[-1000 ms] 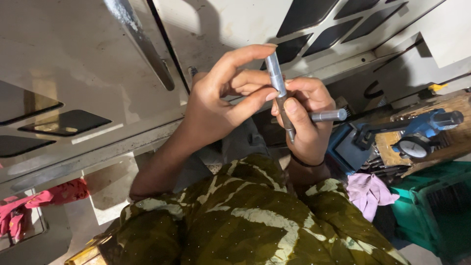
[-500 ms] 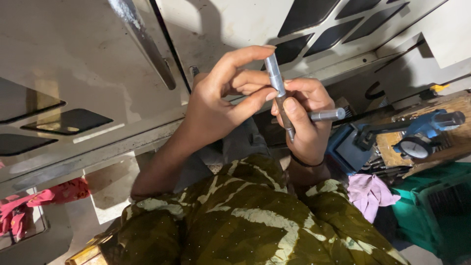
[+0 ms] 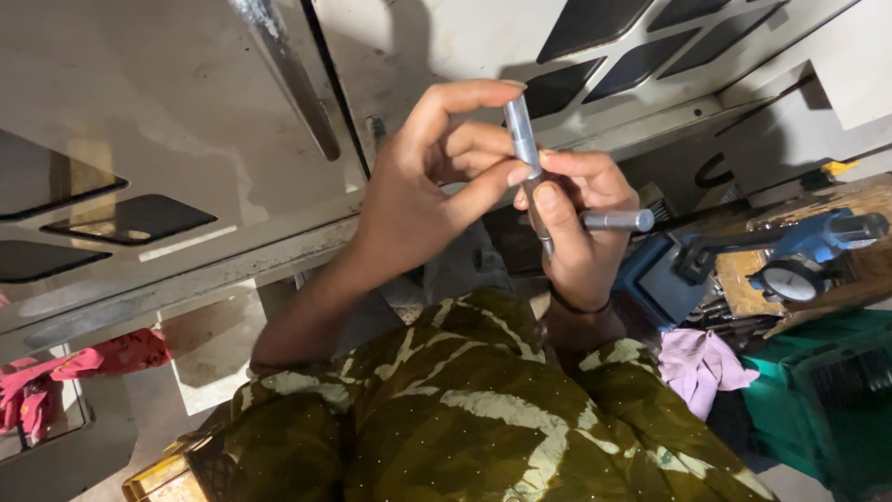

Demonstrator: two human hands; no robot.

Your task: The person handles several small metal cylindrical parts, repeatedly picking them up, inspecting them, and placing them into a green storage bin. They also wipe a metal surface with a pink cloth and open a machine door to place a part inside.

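The left hand pinches the upper end of a slim grey metal rod between thumb and forefinger. The right hand closes around the rod's lower part, beside a short grey cylinder. A blue dial gauge stand lies nearby, above a pink cloth.

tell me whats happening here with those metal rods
A person in an olive patterned garment holds two grey metal rods up before a pale machine panel. The left hand pinches the upright rod between thumb and fingers near its top. The right hand grips that rod lower down, and a second rod sticks out sideways from it. A blue dial-gauge stand sits off to the right.
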